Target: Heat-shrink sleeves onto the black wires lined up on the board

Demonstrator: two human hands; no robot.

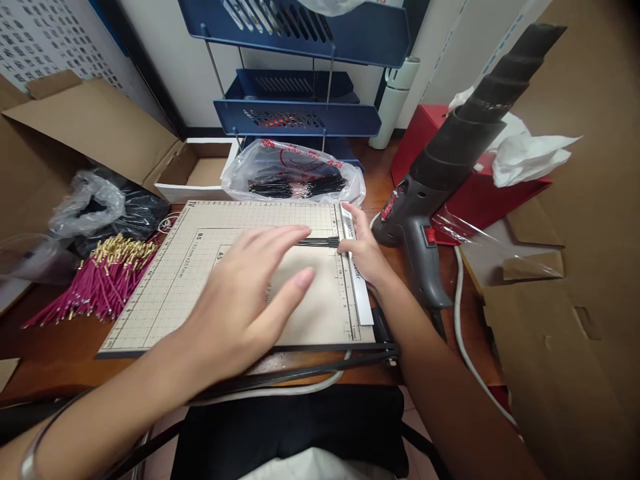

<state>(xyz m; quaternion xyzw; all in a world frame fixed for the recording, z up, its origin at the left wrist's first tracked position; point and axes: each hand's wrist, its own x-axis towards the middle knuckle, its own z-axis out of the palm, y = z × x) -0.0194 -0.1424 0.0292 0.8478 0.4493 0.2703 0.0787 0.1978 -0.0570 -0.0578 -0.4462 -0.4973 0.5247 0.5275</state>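
Observation:
A paper cutter with a cream gridded board (165, 287) lies in front of me. My left hand (245, 293) is over the middle of the board, slightly blurred, with thumb and fingers apart and nothing visible in it. A small bundle of thin black cords (323, 242) lies across the board, partly hidden behind my left fingers. At the right edge, my right hand (363, 247) closes on the ends of the cords, its thumb against them and its fingers over the white strip (361, 300). The cutter's black handle (383, 327) is beside my right wrist.
Magenta cords with gold tips (107, 273) are heaped at the left, near an open cardboard box (100, 127). Behind the board sits a plastic bag (295, 160) of black cords. A heat gun (425, 213) and a red box (515, 200) stand at the right.

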